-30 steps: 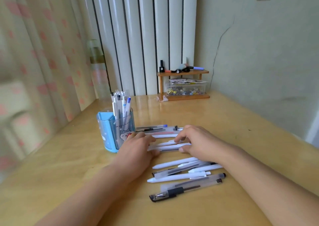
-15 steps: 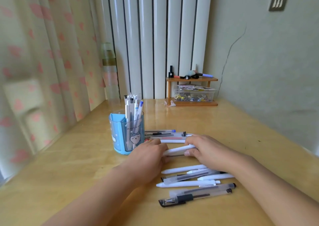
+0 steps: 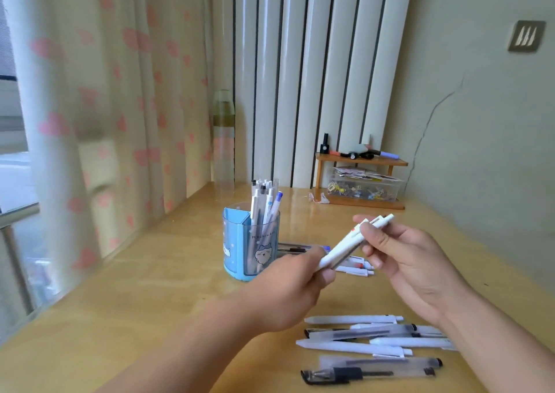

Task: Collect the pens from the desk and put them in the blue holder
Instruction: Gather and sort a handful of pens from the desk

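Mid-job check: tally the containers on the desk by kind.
Blue holder: 1
Bottle: 1
Clear box, on the wooden shelf: 1
Total: 3

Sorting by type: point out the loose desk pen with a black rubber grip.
The clear-barrelled pen with the black grip, nearest the camera in the front cluster; its neighbours are plain white or frosted.

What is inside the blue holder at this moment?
The blue holder has several pens standing upright in its clear front compartment, mostly white, one with a blue cap. The compartment on its left side shows nothing above the rim; its bottom is hidden.
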